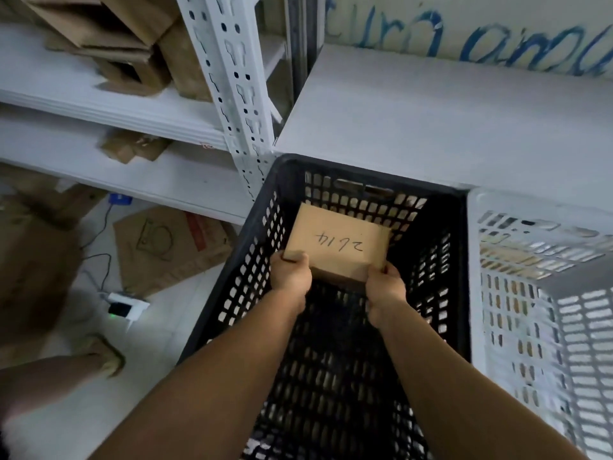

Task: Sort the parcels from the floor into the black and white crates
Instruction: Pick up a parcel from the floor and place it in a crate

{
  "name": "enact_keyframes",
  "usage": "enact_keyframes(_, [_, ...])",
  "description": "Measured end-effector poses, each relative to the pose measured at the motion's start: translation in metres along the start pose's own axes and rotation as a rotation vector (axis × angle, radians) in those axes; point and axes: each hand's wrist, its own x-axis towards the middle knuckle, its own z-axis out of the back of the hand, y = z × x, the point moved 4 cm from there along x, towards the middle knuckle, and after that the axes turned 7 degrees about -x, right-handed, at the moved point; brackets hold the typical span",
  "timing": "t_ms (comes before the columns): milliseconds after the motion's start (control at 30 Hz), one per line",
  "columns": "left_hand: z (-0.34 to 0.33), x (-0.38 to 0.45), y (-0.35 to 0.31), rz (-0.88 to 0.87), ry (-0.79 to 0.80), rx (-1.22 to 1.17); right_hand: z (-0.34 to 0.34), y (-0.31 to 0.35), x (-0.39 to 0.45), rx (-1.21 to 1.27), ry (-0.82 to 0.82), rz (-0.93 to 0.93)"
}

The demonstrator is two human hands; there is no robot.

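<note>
A small brown cardboard parcel (338, 244) with a number handwritten on its top is held inside the black crate (262, 207), near the crate's far wall. My left hand (291, 272) grips its near left corner and my right hand (386, 288) grips its near right corner. Both forearms reach down into the crate. The white crate (477, 287) stands directly to the right of the black one. The black crate's floor below the parcel is dark and holds nothing I can make out.
White metal shelving (229, 81) with cardboard boxes (109, 44) rises at the left and back. Flattened cardboard (166, 247), a power strip (124, 307) with cables and a large blurred box lie on the floor at left. My sandalled foot (106, 353) stands there.
</note>
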Motion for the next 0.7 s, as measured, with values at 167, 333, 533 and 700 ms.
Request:
enact_keyframes(167, [-0.01,0.037,0.02,0.071,-0.066,-0.071,-0.021,-0.009,0.034,-0.059,-0.001,-0.041])
enact_keyframes(333, [-0.024,0.062,0.032,0.138,-0.086,-0.153,-0.035,-0.015,0.059,-0.081,-0.016,-0.079])
enact_keyframes(533, [-0.032,0.083,0.042,0.181,-0.106,-0.169,-0.045,-0.01,0.071,-0.118,-0.053,-0.058])
enact_keyframes(700, [-0.037,0.089,0.056,0.279,-0.049,-0.174,-0.053,-0.018,0.075,-0.126,-0.024,-0.057])
